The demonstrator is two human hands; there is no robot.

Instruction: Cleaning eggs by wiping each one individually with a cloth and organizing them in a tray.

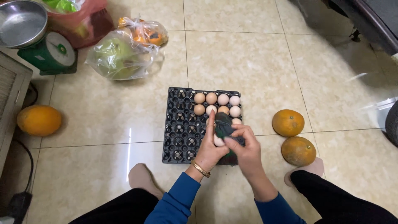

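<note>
Two hands [232,145] w/ egg [218,141], dark cloth [224,124]

There is a single view, from a camera on the person's head, tilted steeply down at the tiled floor [248,62] in front of them. It looks forward past the person's own knees and blue sleeves, which enter from the bottom edge. The hands [230,145] sit near the centre, fairly close to the lens. The far edge of the frame shows perhaps furniture at top right, too cropped to tell.
</note>
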